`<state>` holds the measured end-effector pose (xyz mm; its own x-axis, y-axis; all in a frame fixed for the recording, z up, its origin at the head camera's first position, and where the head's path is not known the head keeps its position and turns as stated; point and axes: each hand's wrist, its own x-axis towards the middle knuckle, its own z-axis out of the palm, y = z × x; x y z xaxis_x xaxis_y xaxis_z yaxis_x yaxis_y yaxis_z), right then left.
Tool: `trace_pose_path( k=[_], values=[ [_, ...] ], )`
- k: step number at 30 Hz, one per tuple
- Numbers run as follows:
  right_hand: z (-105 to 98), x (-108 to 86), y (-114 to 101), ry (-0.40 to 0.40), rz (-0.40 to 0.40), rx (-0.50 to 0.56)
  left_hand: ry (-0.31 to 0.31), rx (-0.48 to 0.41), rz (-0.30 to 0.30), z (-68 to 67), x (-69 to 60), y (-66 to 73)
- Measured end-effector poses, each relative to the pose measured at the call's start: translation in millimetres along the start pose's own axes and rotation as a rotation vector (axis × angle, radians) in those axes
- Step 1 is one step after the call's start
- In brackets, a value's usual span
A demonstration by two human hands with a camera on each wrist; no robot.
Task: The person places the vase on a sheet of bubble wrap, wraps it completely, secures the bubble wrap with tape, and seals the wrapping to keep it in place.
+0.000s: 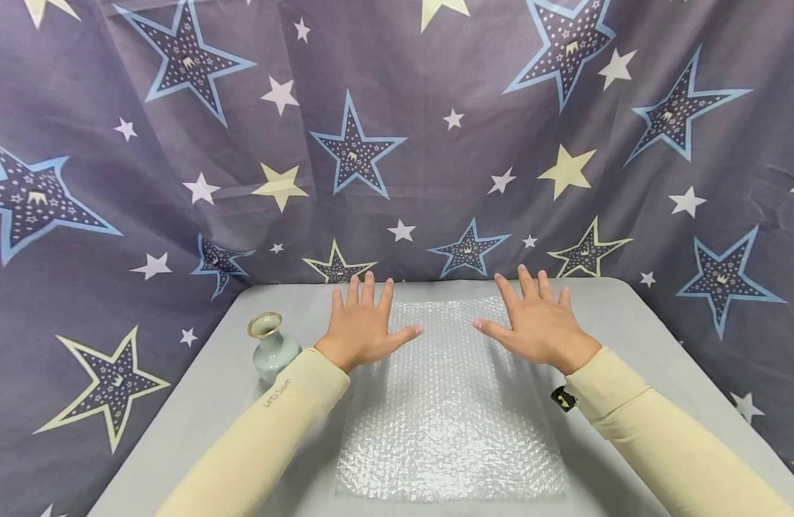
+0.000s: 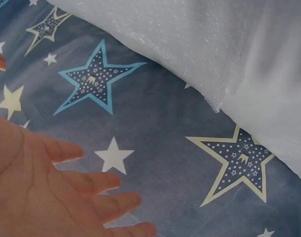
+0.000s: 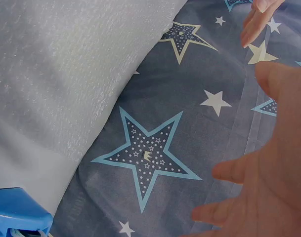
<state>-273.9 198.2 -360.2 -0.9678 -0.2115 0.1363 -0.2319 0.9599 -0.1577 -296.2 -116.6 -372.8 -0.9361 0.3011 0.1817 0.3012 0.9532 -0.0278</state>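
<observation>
Both hands are held up over the table with fingers spread, holding nothing. My left hand (image 1: 365,327) hovers by the upper left edge of a sheet of bubble wrap (image 1: 445,431), to the right of a pale green vase (image 1: 274,353) that stands upright with a brown-rimmed mouth. My right hand (image 1: 539,323) is over the sheet's upper right edge. The left wrist view shows the left palm (image 2: 36,187) and the sheet (image 2: 190,44); the right wrist view shows the right palm (image 3: 274,163), the sheet (image 3: 86,54) and part of the left hand (image 3: 260,22).
A blue object (image 3: 17,210) is partly in view at the lower left of the right wrist view. Beside the right cuff is a small black and yellow item (image 1: 563,398), unclear what. A star-patterned cloth (image 1: 397,64) hangs behind the grey table (image 1: 203,424).
</observation>
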Motion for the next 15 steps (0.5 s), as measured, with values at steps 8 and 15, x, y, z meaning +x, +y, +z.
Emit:
trace_pose_path(
  k=[8, 15],
  values=[
    [4, -5.6, 3, 0.012, -0.01, 0.021, 0.034, -0.04, 0.0, 1.5, -3.6, -1.1],
    [16, -20.6, 13, 0.073, -0.034, 0.071, 0.262, -0.092, -0.007, -1.8, -28.3, -9.9]
  ],
)
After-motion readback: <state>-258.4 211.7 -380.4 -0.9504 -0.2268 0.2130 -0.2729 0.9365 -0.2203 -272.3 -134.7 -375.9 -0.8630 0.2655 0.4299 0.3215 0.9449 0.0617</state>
